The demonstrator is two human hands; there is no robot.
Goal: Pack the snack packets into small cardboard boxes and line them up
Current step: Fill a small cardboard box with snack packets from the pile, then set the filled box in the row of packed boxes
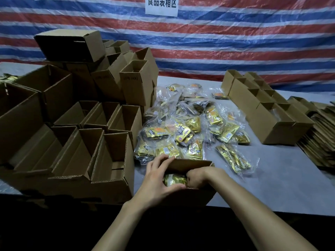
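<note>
Left hand (159,180) clasps box (190,164) — right hand (197,178) pinches packet (175,179).

White sign (161,6) on the tarp (235,42) seems to read 食品装箱区.

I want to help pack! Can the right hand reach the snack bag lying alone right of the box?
Probably yes. The right hand is tucked into the box, but the lone snack bag lies close on its right, with only bare table between them.
</note>
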